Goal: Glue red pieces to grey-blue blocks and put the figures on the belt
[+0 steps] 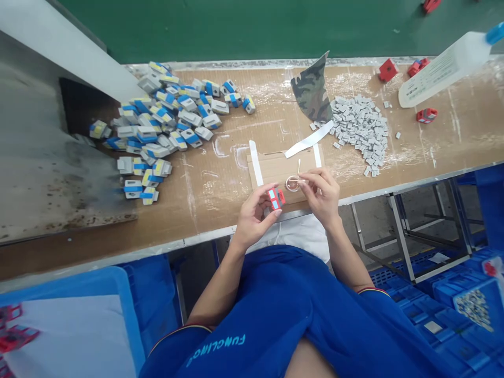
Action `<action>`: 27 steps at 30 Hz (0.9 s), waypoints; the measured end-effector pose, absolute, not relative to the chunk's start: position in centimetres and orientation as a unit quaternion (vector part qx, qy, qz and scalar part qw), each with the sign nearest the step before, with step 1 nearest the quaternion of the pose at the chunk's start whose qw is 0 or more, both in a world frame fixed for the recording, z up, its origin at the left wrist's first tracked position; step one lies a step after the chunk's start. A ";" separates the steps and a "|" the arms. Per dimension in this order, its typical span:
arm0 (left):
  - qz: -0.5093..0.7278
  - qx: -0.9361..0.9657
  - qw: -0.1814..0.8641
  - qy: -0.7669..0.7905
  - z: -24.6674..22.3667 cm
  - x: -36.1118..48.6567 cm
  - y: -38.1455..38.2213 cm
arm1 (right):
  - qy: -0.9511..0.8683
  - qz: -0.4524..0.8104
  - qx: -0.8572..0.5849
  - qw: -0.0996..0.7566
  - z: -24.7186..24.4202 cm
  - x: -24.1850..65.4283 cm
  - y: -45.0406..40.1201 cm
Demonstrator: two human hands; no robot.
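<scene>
Your L hand (252, 220) clenches the red-blue block (275, 199), just left of your R fingers (311, 179), which pinch a thin pale stick (298, 168) over the pale ring (292, 184) on cardboard (271, 168).

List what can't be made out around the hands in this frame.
Head view:
- Red rectangular block: underside hidden by the left hand.
- Thin pale loop: material too small to tell; partly hidden by fingers of the right hand.
- White plastic bottle with blue cap: cap cut off by the right edge.
</scene>
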State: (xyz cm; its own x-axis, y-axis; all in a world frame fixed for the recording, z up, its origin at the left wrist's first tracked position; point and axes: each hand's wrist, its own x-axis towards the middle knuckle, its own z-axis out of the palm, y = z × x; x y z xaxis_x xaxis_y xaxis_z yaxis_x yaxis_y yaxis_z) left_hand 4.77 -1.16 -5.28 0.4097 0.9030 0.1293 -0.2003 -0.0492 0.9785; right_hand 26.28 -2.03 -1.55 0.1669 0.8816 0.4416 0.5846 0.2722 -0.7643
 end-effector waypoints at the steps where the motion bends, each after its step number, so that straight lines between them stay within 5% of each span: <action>1: 0.450 0.567 0.618 0.307 -5.3 4.7 -1.1 | -0.627 0.152 -0.583 0.494 -1.5 26.8 -2.0; 7: 0.463 0.550 0.627 0.300 -5.5 4.6 -1.1 | -0.576 0.054 -0.695 0.427 -1.9 34.0 0.8; 12: 0.465 0.542 0.632 0.302 -5.6 4.6 -1.2 | -0.594 0.095 -0.724 0.338 -3.1 38.1 4.0; 27: 0.453 0.541 0.635 0.315 -5.9 4.5 -1.4 | -0.670 0.023 -0.727 0.150 -2.3 37.3 7.0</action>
